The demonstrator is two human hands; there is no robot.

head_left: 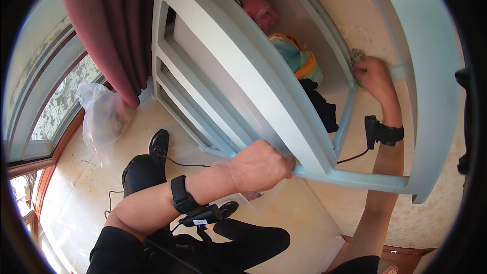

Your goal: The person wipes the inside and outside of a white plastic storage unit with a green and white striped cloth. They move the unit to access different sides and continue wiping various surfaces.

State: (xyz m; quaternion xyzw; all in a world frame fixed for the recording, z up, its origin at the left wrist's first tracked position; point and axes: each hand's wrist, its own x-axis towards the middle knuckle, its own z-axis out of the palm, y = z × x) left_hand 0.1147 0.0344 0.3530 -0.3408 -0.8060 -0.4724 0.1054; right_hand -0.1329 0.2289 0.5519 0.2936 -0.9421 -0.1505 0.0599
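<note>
Before me stands a pale blue plastic rack (243, 45) with slatted sides, tilted in my view. My left hand (262, 165) is closed around its near horizontal bar. Beyond the bar, my right hand (374, 78) pinches a crumpled greenish cloth (357, 57) against an inner frame rail of the rack. Part of that cloth is hidden behind my fingers. Inside the rack lie a pink bundle (260, 12), a multicoloured fabric piece (295, 55) and a black cloth item (322, 108).
A dark pink curtain (110, 26) hangs at the left beside a glazed door (57, 102). On the tiled floor (80, 182) sits a filled translucent plastic bag (104, 118). Cables run from the black devices strapped to both wrists. A patterned wall (380, 198) lies to the right.
</note>
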